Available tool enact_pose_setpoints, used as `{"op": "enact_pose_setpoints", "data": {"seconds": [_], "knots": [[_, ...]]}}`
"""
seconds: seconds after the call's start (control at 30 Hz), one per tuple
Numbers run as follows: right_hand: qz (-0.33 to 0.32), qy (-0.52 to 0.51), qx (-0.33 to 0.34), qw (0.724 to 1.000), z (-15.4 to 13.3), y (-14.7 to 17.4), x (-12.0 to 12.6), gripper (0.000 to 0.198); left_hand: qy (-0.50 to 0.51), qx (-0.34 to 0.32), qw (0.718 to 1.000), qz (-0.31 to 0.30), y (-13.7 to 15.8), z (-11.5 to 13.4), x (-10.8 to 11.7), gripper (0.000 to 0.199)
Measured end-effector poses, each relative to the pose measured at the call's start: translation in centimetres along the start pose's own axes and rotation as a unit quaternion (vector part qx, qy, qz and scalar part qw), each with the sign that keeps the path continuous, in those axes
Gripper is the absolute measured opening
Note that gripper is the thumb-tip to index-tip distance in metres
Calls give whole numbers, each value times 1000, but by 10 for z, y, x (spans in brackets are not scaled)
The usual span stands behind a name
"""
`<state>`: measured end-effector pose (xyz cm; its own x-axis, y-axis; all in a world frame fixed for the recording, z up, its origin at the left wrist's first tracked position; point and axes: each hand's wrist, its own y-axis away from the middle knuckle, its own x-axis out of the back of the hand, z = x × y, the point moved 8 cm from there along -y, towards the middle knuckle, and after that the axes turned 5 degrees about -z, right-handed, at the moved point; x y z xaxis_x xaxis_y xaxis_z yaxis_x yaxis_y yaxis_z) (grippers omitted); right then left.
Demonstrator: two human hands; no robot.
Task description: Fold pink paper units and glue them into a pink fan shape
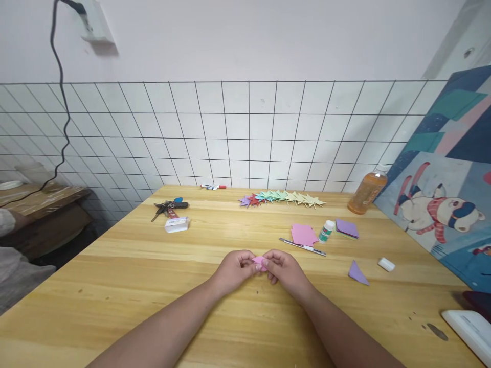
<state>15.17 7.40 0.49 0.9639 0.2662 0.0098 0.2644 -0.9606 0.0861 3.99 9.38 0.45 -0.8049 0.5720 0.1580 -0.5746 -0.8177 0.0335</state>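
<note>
A small folded piece of pink paper [259, 261] is pinched between both hands, low over the middle of the wooden table. My left hand [238, 268] grips its left side with thumb and fingers closed. On the right side, my right hand [284, 270] holds it the same way, and the fingertips hide part of the folds. Just beyond my right hand lie a stack of pink paper sheets [304, 234] and a slim craft knife [303, 247]. A glue stick [326, 231] with a white cap stands beside them.
Folded paper stars [287, 197] form a row near the tiled wall. Purple sheets [347, 228], a purple triangle [358, 273], an eraser [386, 264] and a drink bottle [368, 190] are at right. Keys [171, 207], a small box [177, 224] and markers [213, 187] lie farther left.
</note>
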Motion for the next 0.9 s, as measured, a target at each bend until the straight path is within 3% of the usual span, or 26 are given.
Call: {"op": "enact_pose_setpoints", "data": {"seconds": [0.3, 0.6, 0.9], "knots": [[-9, 5, 1, 1000, 0, 1, -1, 25, 37, 7, 999, -14, -1, 0, 2, 29], [38, -7, 12, 999, 4, -1, 7, 20, 34, -21, 998, -40, 1, 6, -1, 29], [66, 47, 32, 996, -1, -1, 5, 20, -69, -40, 995, 63, -2, 5, -1, 23]]}}
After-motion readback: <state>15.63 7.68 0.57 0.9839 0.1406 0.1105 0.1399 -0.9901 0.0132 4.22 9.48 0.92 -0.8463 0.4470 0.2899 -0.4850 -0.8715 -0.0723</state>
